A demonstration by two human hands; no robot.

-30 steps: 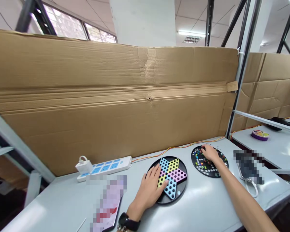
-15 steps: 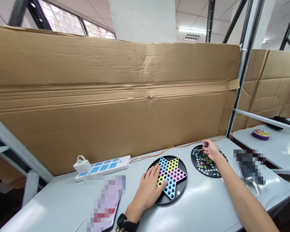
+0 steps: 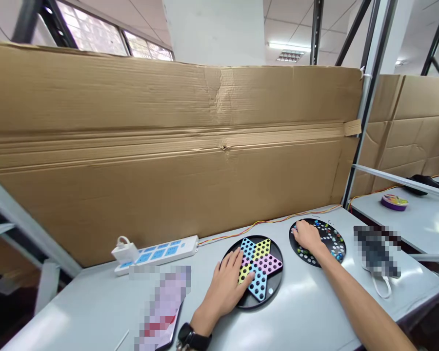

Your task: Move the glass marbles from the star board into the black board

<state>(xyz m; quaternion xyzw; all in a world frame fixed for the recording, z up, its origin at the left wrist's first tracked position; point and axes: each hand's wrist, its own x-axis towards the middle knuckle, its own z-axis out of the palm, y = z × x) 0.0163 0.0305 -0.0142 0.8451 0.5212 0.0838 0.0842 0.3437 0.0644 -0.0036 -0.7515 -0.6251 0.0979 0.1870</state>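
A black round Chinese checkers board [image 3: 275, 285] with a star of blue, yellow and pink holed points lies on the table. My left hand [image 3: 225, 285] rests flat over the board's left side, fingers stretched out and thumb on the star. To its right is a black round tray [image 3: 324, 234] with many coloured and clear marbles [image 3: 336, 254] scattered in it. My right hand [image 3: 308, 235] is down on the tray's left part, its fingers curled in among the marbles. The fingertips are mostly hidden, so whatever they pinch does not show.
A white power strip [image 3: 164, 251] with a plugged-in charger [image 3: 125, 251] lies at the back left. A phone [image 3: 164, 312] is at the front left; a blurred dark device [image 3: 376, 253] with a white cable is at right. A cardboard wall [image 3: 168, 190] stands behind.
My right hand has moved left and down across the tray, from above its far middle to its left part. The marbles on the tray's right side now show. My left hand has stayed put.
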